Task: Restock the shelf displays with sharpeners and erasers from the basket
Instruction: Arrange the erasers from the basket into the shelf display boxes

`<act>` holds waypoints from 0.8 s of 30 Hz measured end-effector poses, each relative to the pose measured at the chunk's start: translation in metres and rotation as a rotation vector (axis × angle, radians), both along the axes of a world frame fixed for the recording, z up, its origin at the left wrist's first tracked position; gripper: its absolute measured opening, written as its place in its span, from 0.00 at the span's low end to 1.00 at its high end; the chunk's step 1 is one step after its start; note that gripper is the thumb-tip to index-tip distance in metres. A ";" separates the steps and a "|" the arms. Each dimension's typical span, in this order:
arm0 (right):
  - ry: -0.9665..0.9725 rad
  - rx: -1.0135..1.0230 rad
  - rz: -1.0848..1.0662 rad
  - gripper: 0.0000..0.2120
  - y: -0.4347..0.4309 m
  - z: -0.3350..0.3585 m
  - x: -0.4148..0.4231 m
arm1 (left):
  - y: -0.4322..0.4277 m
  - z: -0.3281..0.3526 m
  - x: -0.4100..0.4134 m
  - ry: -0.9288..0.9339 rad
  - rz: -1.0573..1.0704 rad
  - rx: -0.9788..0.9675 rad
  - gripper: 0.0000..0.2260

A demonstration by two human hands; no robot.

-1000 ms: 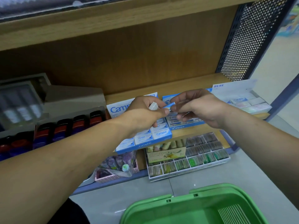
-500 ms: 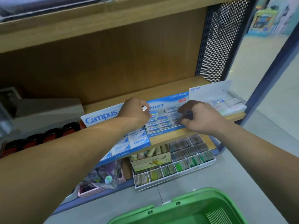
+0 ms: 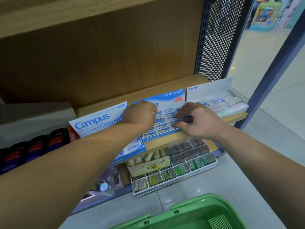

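A blue Pilot eraser display box (image 3: 170, 95) stands on the wooden shelf (image 3: 234, 117), filled with rows of small blue-and-white erasers. My left hand (image 3: 140, 114) is closed over its left side and holds a small white eraser (image 3: 153, 113) that peeks out by the thumb. My right hand (image 3: 198, 120) rests on the box's right side, pinching a dark blue sleeved eraser (image 3: 185, 119) down among the rows. The green basket (image 3: 189, 212) sits on the floor below; I cannot see its contents.
A Campus eraser box (image 3: 97, 120) stands left of the Pilot box and a white box of pastel erasers (image 3: 226, 104) to its right. Red-and-blue items (image 3: 33, 149) line the far left. On the lower level lies a divided tray (image 3: 181, 169) of small packets.
Both hands have moved from in front of the boxes down onto the Pilot box. My right hand has taken the blue eraser into the rows. The view shifted right.
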State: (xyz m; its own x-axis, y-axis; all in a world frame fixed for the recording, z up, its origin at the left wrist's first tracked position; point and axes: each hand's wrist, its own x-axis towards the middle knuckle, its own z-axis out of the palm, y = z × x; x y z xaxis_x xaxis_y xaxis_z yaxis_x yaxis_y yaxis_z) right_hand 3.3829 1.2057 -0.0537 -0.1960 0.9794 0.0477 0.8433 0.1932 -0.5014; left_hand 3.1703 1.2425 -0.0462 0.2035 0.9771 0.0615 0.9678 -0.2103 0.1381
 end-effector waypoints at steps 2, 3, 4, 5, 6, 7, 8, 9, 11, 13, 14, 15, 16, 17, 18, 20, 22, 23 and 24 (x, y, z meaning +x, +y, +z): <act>-0.015 -0.014 0.011 0.20 0.000 0.001 0.000 | -0.002 -0.001 0.001 0.097 -0.072 0.028 0.09; -0.020 -0.015 0.012 0.18 0.001 0.000 0.001 | -0.004 -0.001 0.000 0.090 -0.086 0.033 0.09; -0.021 -0.028 0.005 0.17 0.002 0.002 0.001 | -0.007 0.002 -0.001 0.050 -0.078 0.031 0.09; -0.015 -0.049 -0.009 0.17 0.002 0.004 0.001 | -0.011 0.004 -0.003 -0.013 -0.056 0.028 0.09; -0.008 -0.074 -0.028 0.17 0.001 0.007 0.000 | -0.014 0.009 -0.004 -0.081 -0.033 0.028 0.09; -0.006 -0.087 -0.045 0.17 -0.001 0.009 -0.003 | -0.017 0.014 -0.006 -0.157 -0.009 0.012 0.10; -0.012 -0.080 -0.058 0.17 -0.002 0.012 -0.007 | -0.020 0.020 -0.009 -0.258 0.013 -0.032 0.11; -0.011 -0.056 -0.065 0.16 -0.004 0.014 -0.013 | -0.023 0.027 -0.012 -0.357 0.028 -0.107 0.14; 0.114 -0.047 -0.059 0.11 -0.007 0.017 -0.029 | -0.033 0.039 -0.021 -0.472 0.029 -0.318 0.20; 0.369 -0.131 -0.006 0.03 -0.010 0.022 -0.048 | -0.045 0.045 -0.034 -0.520 -0.015 -0.430 0.25; 0.485 -0.184 0.015 0.02 -0.012 0.027 -0.056 | -0.050 0.045 -0.041 -0.585 -0.036 -0.431 0.25; 0.582 -0.244 0.022 0.04 -0.014 0.033 -0.063 | -0.055 0.046 -0.048 -0.674 -0.026 -0.423 0.26; 0.665 -0.306 0.031 0.05 -0.016 0.037 -0.069 | -0.059 0.047 -0.053 -0.770 0.010 -0.422 0.25; 0.722 -0.351 0.041 0.07 -0.018 0.041 -0.074 | -0.062 0.048 -0.060 -0.848 0.036 -0.420 0.24; 0.766 -0.377 0.049 0.07 -0.019 0.044 -0.079 | -0.065 0.050 -0.065 -0.902 0.047 -0.413 0.22; 0.843 -0.393 0.039 0.07 -0.020 0.045 -0.087 | -0.070 0.051 -0.073 -0.962 0.047 -0.395 0.19; 0.863 -0.405 0.029 0.06 -0.021 0.044 -0.094 | -0.074 0.051 -0.078 -0.958 0.063 -0.381 0.13; 0.845 -0.411 0.034 0.06 -0.022 0.042 -0.098 | -0.075 0.051 -0.081 -0.921 0.069 -0.373 0.10; 0.826 -0.413 0.040 0.06 -0.022 0.041 -0.101 | -0.075 0.051 -0.084 -0.876 0.066 -0.364 0.08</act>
State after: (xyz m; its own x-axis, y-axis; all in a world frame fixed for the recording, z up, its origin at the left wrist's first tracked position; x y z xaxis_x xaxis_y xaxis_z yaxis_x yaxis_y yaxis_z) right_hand 3.2821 1.1836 -0.0129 -0.2891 0.9432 -0.1638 0.1841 -0.1132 -0.9764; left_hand 3.0864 1.1676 0.0049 0.1728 0.9743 -0.1446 0.4975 0.0404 0.8665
